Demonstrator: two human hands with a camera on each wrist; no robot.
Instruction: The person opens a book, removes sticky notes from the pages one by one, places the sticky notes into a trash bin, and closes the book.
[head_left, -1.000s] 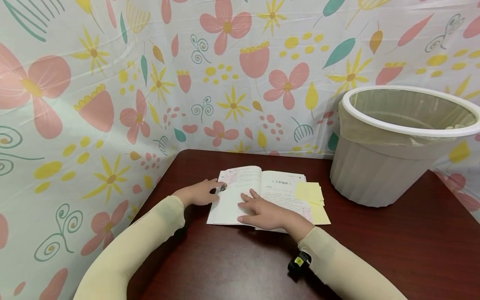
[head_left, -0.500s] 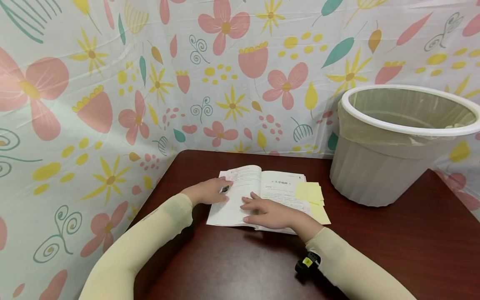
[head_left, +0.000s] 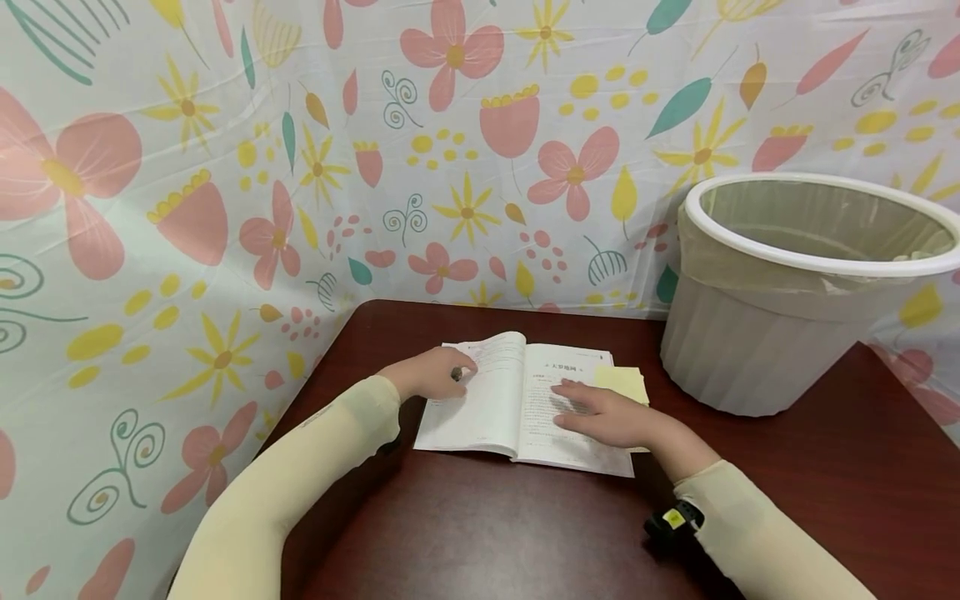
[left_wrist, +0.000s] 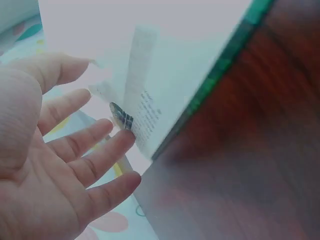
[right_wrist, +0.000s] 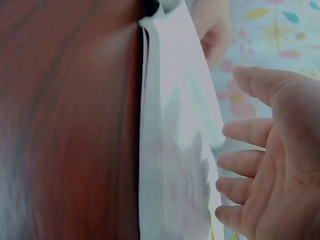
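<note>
An open book (head_left: 468, 417) with printed pages lies on the dark wood table. In the head view my left hand (head_left: 433, 372) is over the outer part of the left page. Its fingers look loosely spread in the left wrist view, right by the paper. A small dark patterned piece (left_wrist: 121, 117) shows at those fingertips; I cannot tell whether it is loose or part of the page. My right hand (head_left: 611, 414) is over the right page, fingers extended toward the spine. Yellow sticky notes (head_left: 624, 382) extend past the book's right edge, partly hidden by that hand.
A large pale waste bin (head_left: 738, 350) with a liner bag and white rim stands on the table (head_left: 465, 525) at the right. A flower-printed cloth (head_left: 465, 167) hangs behind and along the left side. The wrists carry dark camera straps.
My right hand has moved right, from the book's middle onto the right page, whose lower part now covers the lower sticky notes. My left hand has shifted right, further over the left page.
</note>
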